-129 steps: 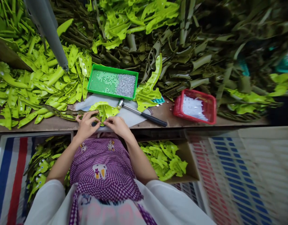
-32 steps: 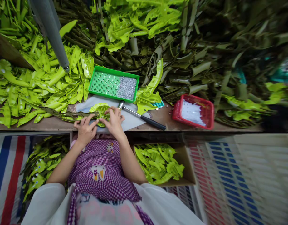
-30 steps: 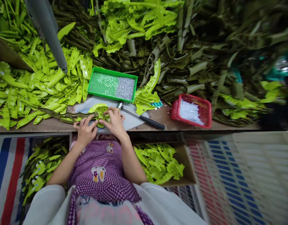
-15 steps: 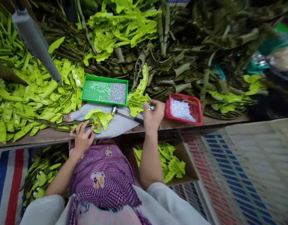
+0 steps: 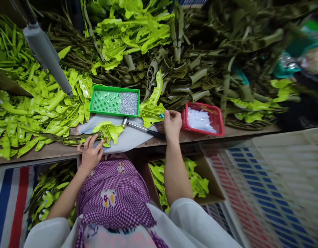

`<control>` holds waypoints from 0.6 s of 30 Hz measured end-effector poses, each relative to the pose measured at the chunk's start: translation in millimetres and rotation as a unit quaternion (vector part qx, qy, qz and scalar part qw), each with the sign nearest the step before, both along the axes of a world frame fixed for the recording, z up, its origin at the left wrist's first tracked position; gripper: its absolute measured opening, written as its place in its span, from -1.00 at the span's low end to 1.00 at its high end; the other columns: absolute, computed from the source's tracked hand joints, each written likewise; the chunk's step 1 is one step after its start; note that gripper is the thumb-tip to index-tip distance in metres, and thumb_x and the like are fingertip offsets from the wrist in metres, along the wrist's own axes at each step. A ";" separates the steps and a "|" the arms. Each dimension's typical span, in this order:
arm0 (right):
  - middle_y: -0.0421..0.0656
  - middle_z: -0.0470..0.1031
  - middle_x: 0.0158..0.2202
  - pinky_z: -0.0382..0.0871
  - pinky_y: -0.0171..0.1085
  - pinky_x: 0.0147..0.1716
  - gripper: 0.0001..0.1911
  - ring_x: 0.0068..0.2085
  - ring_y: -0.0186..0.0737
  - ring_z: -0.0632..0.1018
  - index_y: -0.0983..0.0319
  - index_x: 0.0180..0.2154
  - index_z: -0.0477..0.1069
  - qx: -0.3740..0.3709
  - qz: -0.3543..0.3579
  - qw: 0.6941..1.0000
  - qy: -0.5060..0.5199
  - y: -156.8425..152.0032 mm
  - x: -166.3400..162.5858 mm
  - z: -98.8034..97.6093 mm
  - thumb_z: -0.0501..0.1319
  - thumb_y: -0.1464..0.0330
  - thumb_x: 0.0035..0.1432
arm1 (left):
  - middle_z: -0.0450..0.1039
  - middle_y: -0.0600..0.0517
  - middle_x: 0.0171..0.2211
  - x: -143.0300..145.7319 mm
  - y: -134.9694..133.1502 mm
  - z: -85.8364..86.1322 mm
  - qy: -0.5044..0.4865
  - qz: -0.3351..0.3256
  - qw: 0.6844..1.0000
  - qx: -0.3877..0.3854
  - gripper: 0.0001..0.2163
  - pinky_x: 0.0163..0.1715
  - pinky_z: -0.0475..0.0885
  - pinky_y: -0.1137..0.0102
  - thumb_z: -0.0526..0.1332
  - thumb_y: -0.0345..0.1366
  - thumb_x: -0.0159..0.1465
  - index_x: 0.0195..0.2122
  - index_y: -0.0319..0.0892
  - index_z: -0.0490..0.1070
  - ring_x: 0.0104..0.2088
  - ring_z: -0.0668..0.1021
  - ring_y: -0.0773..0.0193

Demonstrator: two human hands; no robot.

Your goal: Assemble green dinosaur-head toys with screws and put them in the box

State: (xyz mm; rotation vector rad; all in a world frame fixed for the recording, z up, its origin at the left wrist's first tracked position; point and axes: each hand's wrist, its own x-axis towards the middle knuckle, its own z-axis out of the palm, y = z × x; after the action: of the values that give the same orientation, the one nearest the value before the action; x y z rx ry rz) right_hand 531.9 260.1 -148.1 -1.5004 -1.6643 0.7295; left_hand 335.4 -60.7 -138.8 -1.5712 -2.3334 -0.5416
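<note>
My left hand (image 5: 90, 154) lies with its fingers pressed on the near end of a dark olive strip (image 5: 68, 138), where it meets a lime-green plastic piece (image 5: 109, 129); both rest on a white cloth (image 5: 130, 137). My right hand (image 5: 172, 122) is out to the right on the bench. Its fingers curl down between a larger lime piece (image 5: 151, 115) and a red basket (image 5: 220, 120) of white bits. Whatever is under those fingers is hidden. A hammer (image 5: 142, 127) lies between my hands, with the end of its black handle beside my right hand.
A green tray (image 5: 112, 89) of small silver parts sits behind the cloth. Lime pods (image 5: 32, 110) heap on the left and olive parts (image 5: 200, 69) at the back. A grey tool (image 5: 46, 57) hangs at the upper left. A cardboard box (image 5: 213, 187) of lime pieces stands below the bench.
My right hand left the lime piece, passed over the hammer and settled beside the red basket. My left hand stayed on the strip. The camera tilted slightly.
</note>
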 end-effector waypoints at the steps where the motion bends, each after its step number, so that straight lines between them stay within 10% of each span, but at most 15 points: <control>1: -0.08 0.50 -0.35 0.35 -0.12 -0.24 -0.49 -0.36 -0.16 0.48 0.31 -0.22 0.45 -0.002 0.009 1.000 -0.022 1.8 -1.2 1.1 0.16 -0.01 0.05 | 0.37 -0.07 0.14 -0.3 -0.1 0.2 0.000 -0.003 1.000 0.000 -0.77 0.05 -0.01 0.03 0.21 -0.28 0.25 -0.07 0.03 0.50 0.12 0.32 -0.03; 7: -0.25 0.36 -0.60 0.29 -0.26 -0.45 -0.55 -0.54 -0.32 0.35 0.27 -0.52 0.37 -0.025 0.044 0.996 0.069 7.8 -4.9 16.6 0.23 -0.02 -0.04 | 0.39 -0.09 0.12 -2.3 0.5 6.6 0.009 -0.011 1.000 0.006 -0.79 0.04 -0.01 0.03 0.20 -0.28 0.27 -0.08 0.00 0.51 0.12 0.33 -0.03; 13: -0.34 0.24 -0.55 0.32 -0.27 -0.45 -0.63 -0.54 -0.34 0.37 0.17 -0.47 0.22 0.162 -0.054 0.965 0.197 -42.4 0.1 55.6 0.23 0.03 0.04 | 0.39 -0.07 0.11 -12.2 0.1 8.1 0.005 -0.032 0.999 0.028 -0.79 0.05 0.05 0.06 0.22 -0.27 0.26 -0.09 0.04 0.51 0.11 0.37 0.00; 18: -0.26 0.36 -0.52 0.23 -0.30 -0.49 -0.80 -0.52 -0.36 0.36 0.19 -0.41 0.34 0.372 0.095 0.922 0.049 -100.2 -12.5 72.8 0.26 0.22 0.11 | 0.41 -0.09 0.09 -4.3 -15.9 48.7 0.025 -0.028 0.994 0.101 -0.61 0.07 0.14 0.13 0.24 -0.31 0.24 0.11 0.04 0.36 0.09 0.42 0.09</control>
State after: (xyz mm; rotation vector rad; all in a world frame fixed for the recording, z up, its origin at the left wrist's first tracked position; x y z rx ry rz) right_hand 519.4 159.9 -75.3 -0.7586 -1.7458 0.2019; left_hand 331.1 -76.6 -90.1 -1.5419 -2.1284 -0.7184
